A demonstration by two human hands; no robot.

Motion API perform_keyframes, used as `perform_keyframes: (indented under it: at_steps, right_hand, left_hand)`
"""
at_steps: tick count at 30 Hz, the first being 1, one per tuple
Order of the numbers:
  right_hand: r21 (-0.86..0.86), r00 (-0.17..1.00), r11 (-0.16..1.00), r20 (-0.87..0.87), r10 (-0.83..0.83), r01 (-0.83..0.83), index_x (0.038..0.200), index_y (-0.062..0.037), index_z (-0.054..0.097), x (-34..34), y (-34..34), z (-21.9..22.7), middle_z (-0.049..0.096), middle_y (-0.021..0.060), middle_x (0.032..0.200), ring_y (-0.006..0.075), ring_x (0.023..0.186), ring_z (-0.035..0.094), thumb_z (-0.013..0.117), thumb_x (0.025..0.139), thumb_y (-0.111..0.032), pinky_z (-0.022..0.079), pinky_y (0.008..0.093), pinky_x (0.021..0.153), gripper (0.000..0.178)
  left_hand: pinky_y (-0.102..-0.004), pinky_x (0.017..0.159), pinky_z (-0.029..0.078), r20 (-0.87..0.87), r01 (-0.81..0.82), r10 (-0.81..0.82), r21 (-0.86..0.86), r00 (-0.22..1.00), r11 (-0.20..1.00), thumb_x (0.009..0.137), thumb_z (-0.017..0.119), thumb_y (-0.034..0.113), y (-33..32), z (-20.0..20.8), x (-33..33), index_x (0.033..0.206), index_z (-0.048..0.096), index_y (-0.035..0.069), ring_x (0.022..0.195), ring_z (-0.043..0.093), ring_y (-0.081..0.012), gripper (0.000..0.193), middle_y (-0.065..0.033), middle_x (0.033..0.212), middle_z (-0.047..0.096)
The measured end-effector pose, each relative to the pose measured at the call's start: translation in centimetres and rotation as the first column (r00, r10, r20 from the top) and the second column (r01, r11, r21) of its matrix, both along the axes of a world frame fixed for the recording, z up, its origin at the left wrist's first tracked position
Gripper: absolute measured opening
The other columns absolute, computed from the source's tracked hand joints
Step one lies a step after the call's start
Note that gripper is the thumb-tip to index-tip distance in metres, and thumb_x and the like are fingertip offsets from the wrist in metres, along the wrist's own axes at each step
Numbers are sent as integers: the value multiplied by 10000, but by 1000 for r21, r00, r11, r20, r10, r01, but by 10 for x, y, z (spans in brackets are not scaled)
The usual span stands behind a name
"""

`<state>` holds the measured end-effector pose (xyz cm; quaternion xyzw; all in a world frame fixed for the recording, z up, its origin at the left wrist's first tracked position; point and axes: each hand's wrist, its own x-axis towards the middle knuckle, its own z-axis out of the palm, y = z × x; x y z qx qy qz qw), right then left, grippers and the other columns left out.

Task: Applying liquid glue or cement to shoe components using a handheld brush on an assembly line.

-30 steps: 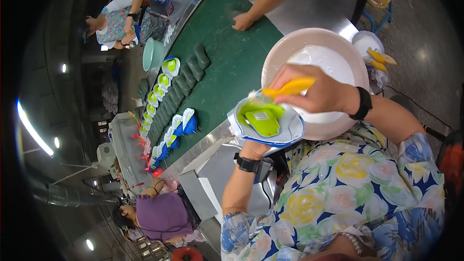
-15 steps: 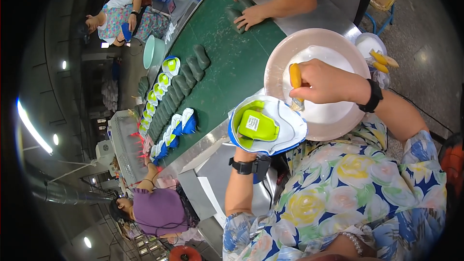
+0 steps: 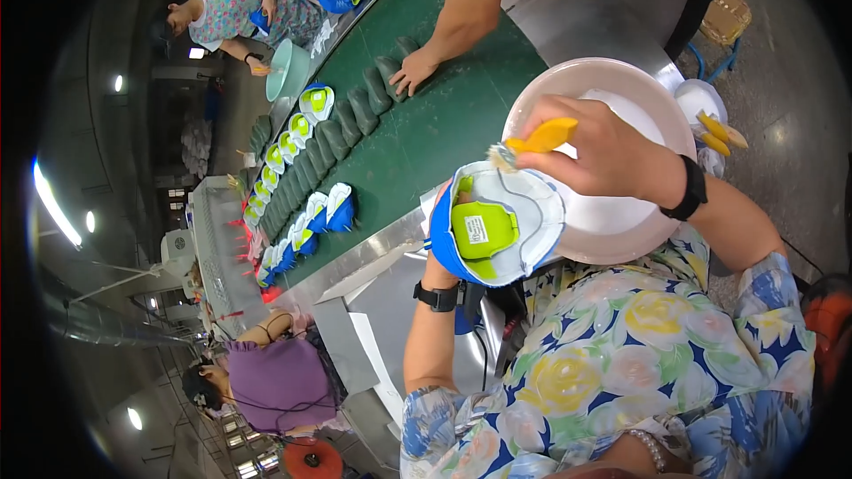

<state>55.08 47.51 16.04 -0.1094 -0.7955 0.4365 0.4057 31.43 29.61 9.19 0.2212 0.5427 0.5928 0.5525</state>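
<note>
A blue and white shoe upper (image 3: 529, 218) with a lime-green insole part and a small white label rests bottom up in my left hand (image 3: 438, 271), which grips it from below and behind; most of the fingers are hidden. My right hand (image 3: 593, 144) is closed around the yellow handle of a brush (image 3: 547, 135). The brush's pale bristles meet the upper's far edge, by the white rim. Just right of the upper stands a wide pinkish basin (image 3: 672, 120) of white liquid (image 3: 612, 213), and my right hand is above it.
A green conveyor belt (image 3: 466, 80) carries grey soles (image 3: 362, 110) and rows of blue-white uppers (image 3: 317, 101). A co-worker's hand (image 3: 415, 69) touches a sole. More yellow-handled brushes (image 3: 713, 135) stand in a white container at right. Others work beyond a teal bowl (image 3: 287, 71).
The brush has left the basin's liquid side, moving up and left onto the upper's far edge. My left hand has turned the upper slightly. The co-worker's hand has shifted left along the soles.
</note>
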Motion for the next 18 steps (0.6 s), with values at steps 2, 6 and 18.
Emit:
perform_keyframes:
  at_steps: [2, 6, 18]
  right_hand:
    - [21, 998, 1000, -65, -15, 17, 920, -26, 562, -19, 2, -10, 646, 155, 775, 359, 683, 641, 728, 862, -202, 483, 394, 585, 248]
    - [-148, 914, 986, 406, -14, 80, 816, 37, 612, -12, 9, -2, 610, 137, 648, 262, 589, 619, 717, 859, -190, 470, 362, 551, 253]
    - [-655, 900, 722, 422, 107, 221, 969, -13, 609, 42, 1, -43, 631, 58, 876, 109, 787, 631, 677, 918, -101, 526, 242, 721, 123]
  left_hand:
    - [-387, 940, 568, -73, 78, -72, 69, 995, 995, 1022, 500, 176, 1, -7, -10, 1380, 501, 42, 1101, 645, -217, 383, -111, 1274, 612]
    - [-403, 841, 606, -258, -148, 176, 127, 950, 981, 1027, 527, 283, -10, -30, -32, 1325, 551, 115, 979, 693, -219, 343, -57, 1126, 666]
    - [-378, 654, 598, -232, -685, 675, 43, 701, 727, 962, 501, 34, -47, -124, -288, 1409, 381, 119, 820, 658, -254, 471, -125, 1099, 608]
